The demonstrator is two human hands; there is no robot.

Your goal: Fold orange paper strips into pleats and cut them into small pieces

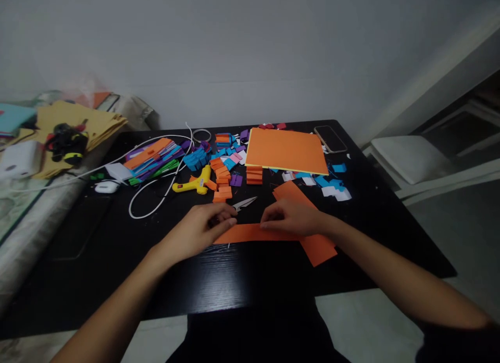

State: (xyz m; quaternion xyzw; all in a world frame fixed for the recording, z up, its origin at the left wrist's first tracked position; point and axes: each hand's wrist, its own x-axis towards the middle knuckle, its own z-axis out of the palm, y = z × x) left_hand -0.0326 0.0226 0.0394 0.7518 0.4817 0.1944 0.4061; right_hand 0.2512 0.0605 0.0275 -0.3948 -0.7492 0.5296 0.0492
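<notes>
Bare forearms [375, 254] reach across a black desk [219, 285], the curled left hand [203, 226] at the left end of a long orange paper strip [247, 233], the right hand [292, 217] bent over its right-hand part; whether either grip pinches it is unclear. Silver-bladed scissors [246, 202] lie just beyond.

Feed's dim on my end, cool grey cast on the wall [250, 55]. Can't place the light source. One soft glare patch on the black counter [224, 285], near edge, wood grain visible in it. Orange strip [246, 233] pops; paper scraps [236, 180] look mushy. Wide lens stretches my forearms [130, 295]. Far-right recess [457, 121] sinks into shadow.
</notes>
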